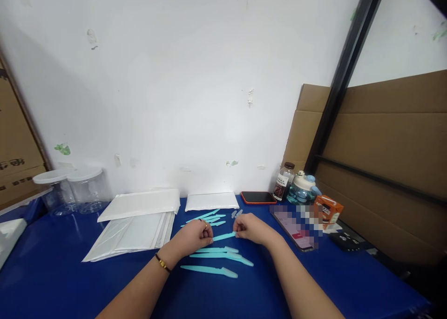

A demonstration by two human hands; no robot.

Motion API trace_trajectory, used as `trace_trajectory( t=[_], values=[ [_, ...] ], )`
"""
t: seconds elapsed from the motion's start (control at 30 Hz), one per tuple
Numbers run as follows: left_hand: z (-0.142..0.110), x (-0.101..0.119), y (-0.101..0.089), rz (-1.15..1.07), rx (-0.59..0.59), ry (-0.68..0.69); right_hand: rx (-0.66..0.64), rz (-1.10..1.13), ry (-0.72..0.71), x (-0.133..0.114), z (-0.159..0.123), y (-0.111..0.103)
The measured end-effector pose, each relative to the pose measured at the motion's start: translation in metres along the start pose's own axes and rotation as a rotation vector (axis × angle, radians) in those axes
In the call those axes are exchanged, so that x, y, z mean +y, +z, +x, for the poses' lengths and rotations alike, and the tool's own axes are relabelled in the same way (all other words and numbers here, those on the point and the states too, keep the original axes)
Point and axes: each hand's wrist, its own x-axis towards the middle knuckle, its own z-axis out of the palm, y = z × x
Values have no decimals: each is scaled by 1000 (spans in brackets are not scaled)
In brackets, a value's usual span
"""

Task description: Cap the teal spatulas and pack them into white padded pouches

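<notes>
Between my two hands a turquoise eyebrow razor [224,237] is held level above the blue table. My left hand [195,235] pinches its handle end, and my right hand [249,228] pinches the blade end, hiding the tip. Nearer to me lie several more turquoise razors [206,269], roughly parallel, with pale caps over their blade ends. Beyond my left hand is another loose group of razors [211,216], partly covered by the fingers. Two small translucent blade caps [239,213] rest just past my right hand.
White padded envelopes [139,205] are stacked at left, and another envelope [211,201] lies by the wall. Clear lidded jars [87,191] stand farther left. To the right are an orange-edged phone [258,197], another phone [293,228], bottles [283,181] and an orange box [327,209].
</notes>
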Motion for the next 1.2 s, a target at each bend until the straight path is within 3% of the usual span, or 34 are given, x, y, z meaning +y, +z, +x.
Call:
trace_trajectory(
  t=[0.1,0.23,0.43,0.7,0.83,0.93,1.07,1.13,1.2],
  values=[
    [3,-5,-2,89,59,-10,102,-59,-86,-1,10,9],
    [4,-6,-7,196,124,-22,128,-121,-107,2,12,8],
    [5,-7,-9,227,130,-24,169,-114,-145,0,11,11],
    [6,-15,-9,286,143,-20,177,-145,-85,-1,11,9],
    [4,-15,-11,321,234,-2,258,-84,-35,-2,4,-1],
    [-1,-8,-11,160,209,-6,116,53,-57,-9,-2,-3],
    [-7,1,-8,-38,-36,23,-218,151,-67,-17,-5,5],
    [-7,2,-5,-23,-58,20,-220,130,-52,-18,-3,11],
    [-3,0,-3,-3,-32,-3,-108,74,-47,-19,0,14]
  ],
)
